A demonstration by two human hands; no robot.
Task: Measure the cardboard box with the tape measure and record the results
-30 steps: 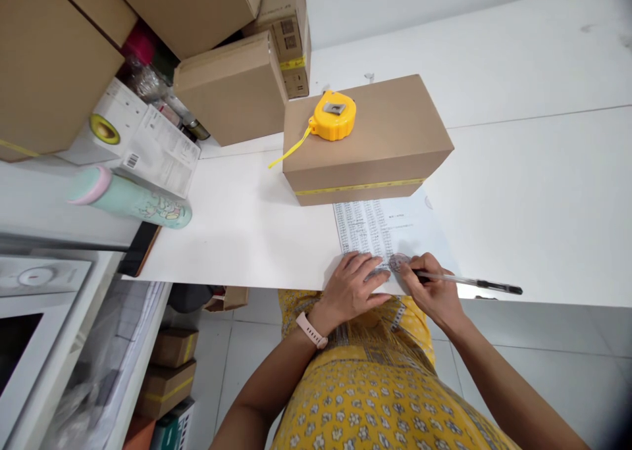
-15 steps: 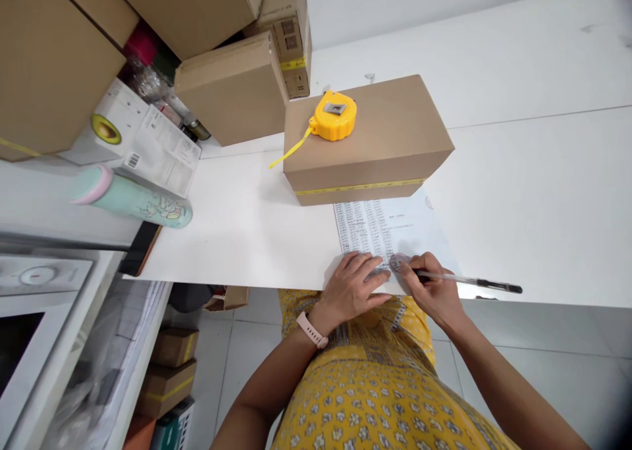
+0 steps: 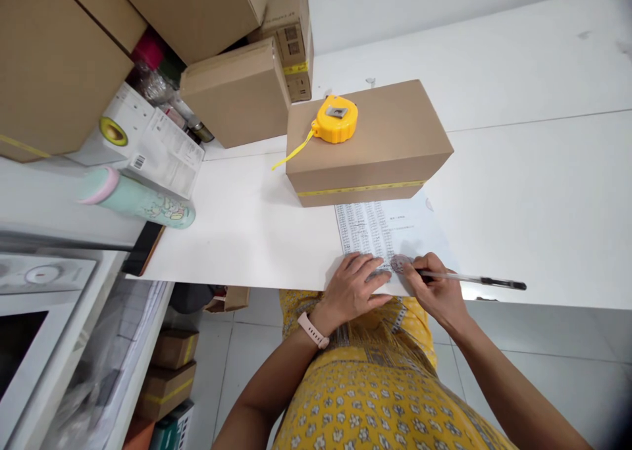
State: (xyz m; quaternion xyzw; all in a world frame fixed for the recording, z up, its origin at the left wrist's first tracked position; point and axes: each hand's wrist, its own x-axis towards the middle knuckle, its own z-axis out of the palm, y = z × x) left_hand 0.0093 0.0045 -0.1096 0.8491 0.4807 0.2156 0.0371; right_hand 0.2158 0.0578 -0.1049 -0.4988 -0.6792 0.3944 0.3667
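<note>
A printed sheet of paper lies at the table's front edge, its far end under a cardboard box. My left hand rests flat on the sheet's lower left, fingers stretched out and apart. In my right hand a pen is pinched, its long clear barrel pointing out to the right. The pen's tip is hidden by my fingers, close to a round stamp mark on the paper. On top of the box sits a yellow tape measure with a yellow wrist strap.
Cardboard boxes are stacked at the back left, beside a white box with an avocado picture. A mint-green bottle lies near the table's left end. Below left is a white appliance, with small boxes on the floor.
The view has shifted slightly, moving the scene a little right in the picture. My right hand keeps the pen and has barely moved; my left hand stays flat on the paper.
</note>
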